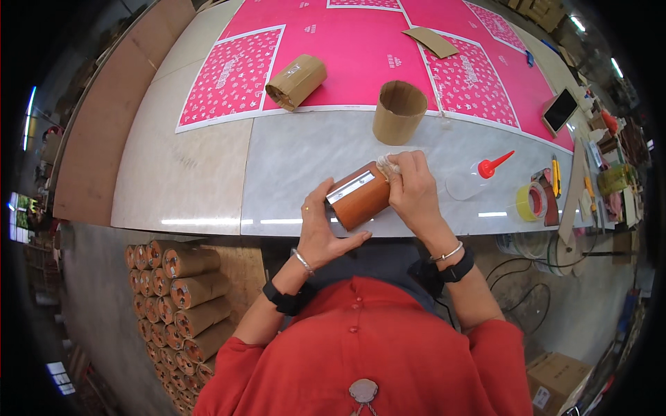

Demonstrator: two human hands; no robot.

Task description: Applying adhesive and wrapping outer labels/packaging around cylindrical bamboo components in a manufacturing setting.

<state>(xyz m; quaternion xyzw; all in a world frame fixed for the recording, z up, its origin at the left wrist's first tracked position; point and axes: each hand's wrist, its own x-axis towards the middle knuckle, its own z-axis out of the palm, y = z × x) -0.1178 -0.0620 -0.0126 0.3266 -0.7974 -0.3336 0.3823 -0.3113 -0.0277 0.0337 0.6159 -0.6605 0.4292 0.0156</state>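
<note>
A brown wood-coloured cylinder (pixel 370 202) with a silvery metal strip (pixel 352 186) along its side lies tilted near the table's front edge. My left hand (pixel 320 223) grips its left end, thumb below and fingers above. Pinched in my right hand (pixel 416 193) is a crumpled white cloth (pixel 388 165), pressed against the cylinder's upper right end. Just beyond stands an upright open cardboard tube (pixel 397 125). Another cardboard-wrapped cylinder (pixel 297 82) lies on its side farther left, on the pink printed sheet (pixel 347 62).
To the right are a clear bottle with a red nozzle (pixel 487 168), a yellow tape roll (pixel 531 202), a yellow cutter (pixel 556 177) and a phone (pixel 560 111). A cardboard piece (pixel 430 41) lies at the back. Wrapped cylinders (pixel 198 291) are stacked below the table at left.
</note>
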